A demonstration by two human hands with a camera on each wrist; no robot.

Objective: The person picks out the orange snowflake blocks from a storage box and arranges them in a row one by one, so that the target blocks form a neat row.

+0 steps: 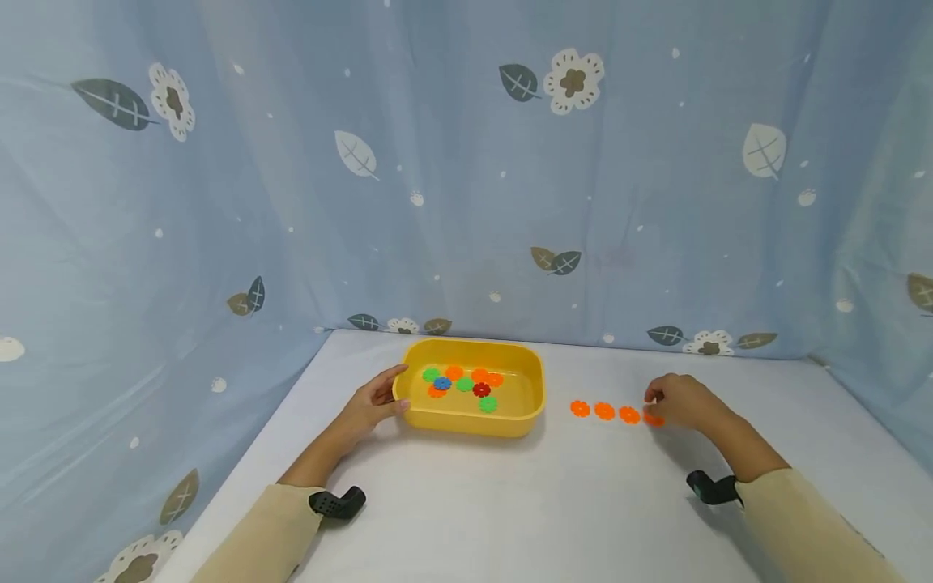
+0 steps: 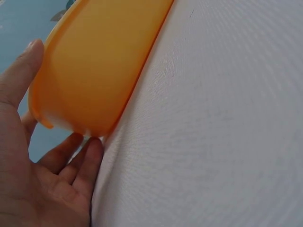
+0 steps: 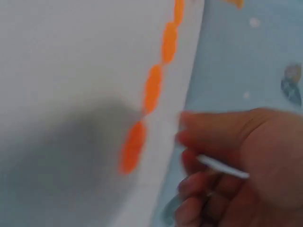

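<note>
My left hand [image 1: 369, 405] grips the left end of a yellow plastic basin [image 1: 466, 423], with the thumb at its rim and the other fingers around its end wall. In the left wrist view the fingertips [image 2: 94, 146] meet the basin's underside edge. My right hand [image 1: 681, 401] hovers over the right end of a row of orange flower-shaped discs [image 1: 604, 411], partly covering the last one. Seen from the right wrist, that last disc [image 3: 133, 147] lies on the table, apart from the loosely bent, blurred fingers [image 3: 213, 125]. No disc shows in this hand.
Inside the basin lie several loose flower discs, among them a green disc [image 1: 488, 404], a blue disc [image 1: 442, 383] and a red disc [image 1: 482, 390]. A white cloth covers the table [image 1: 510, 502]. Behind it hangs a blue patterned curtain [image 1: 466, 202].
</note>
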